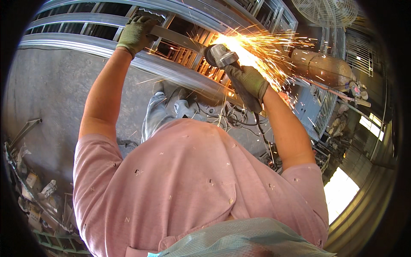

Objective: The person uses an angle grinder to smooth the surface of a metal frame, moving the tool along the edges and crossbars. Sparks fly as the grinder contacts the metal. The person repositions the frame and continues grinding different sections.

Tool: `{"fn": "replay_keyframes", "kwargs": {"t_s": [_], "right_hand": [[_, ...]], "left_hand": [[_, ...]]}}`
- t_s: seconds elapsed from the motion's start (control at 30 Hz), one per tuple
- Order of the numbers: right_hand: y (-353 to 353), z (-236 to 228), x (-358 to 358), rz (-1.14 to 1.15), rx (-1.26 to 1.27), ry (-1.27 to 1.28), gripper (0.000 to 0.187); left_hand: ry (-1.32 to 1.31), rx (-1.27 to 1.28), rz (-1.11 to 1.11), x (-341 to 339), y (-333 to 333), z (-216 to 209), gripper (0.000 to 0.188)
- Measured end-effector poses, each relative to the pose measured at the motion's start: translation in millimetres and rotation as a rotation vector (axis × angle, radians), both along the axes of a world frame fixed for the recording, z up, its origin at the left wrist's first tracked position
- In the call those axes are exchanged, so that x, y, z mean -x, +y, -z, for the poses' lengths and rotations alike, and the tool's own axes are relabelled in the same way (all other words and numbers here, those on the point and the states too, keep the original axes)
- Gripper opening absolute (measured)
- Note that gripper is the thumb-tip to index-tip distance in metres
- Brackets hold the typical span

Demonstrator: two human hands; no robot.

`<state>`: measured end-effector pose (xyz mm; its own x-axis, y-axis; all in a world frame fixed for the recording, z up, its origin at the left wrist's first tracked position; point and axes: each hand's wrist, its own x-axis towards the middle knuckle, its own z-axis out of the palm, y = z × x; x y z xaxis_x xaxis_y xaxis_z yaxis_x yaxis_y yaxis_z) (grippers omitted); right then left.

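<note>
My right hand (pixel 249 79), in a green-grey work glove, is closed around the body of an angle grinder (pixel 224 58). The grinder's disc meets a flat metal bar (pixel 177 39) near its right end. A bright spray of sparks (pixel 257 43) flies off to the right and hides the cut itself. My left hand (pixel 136 35), gloved alike, is closed on the bar's left end. Beneath the bar lies a long metal frame (pixel 77 40) with rails and cross pieces.
A rusty gas cylinder (pixel 321 66) with a hose lies on the right, amid the sparks. Cables (pixel 233 115) coil on the floor near my feet. A large caged fan (pixel 327 10) stands at the far right. Scrap and boxes (pixel 32 186) are piled at the left.
</note>
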<state>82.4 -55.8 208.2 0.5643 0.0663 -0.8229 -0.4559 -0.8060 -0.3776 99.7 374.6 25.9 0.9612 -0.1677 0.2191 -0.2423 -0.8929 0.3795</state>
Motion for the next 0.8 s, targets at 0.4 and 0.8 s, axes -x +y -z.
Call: {"fn": "replay_keyframes", "kwargs": {"t_s": [0.4,0.8], "right_hand": [[-11,6,-11,-0.077,-0.001,0.026,0.063],[-8,-1,-17,-0.081,-0.02,0.068,0.065]], "left_hand": [[0.024,-0.012,-0.01,2,1,8,0.062],[0.01,-0.002,-0.022,3,-2,3,0.06]]}}
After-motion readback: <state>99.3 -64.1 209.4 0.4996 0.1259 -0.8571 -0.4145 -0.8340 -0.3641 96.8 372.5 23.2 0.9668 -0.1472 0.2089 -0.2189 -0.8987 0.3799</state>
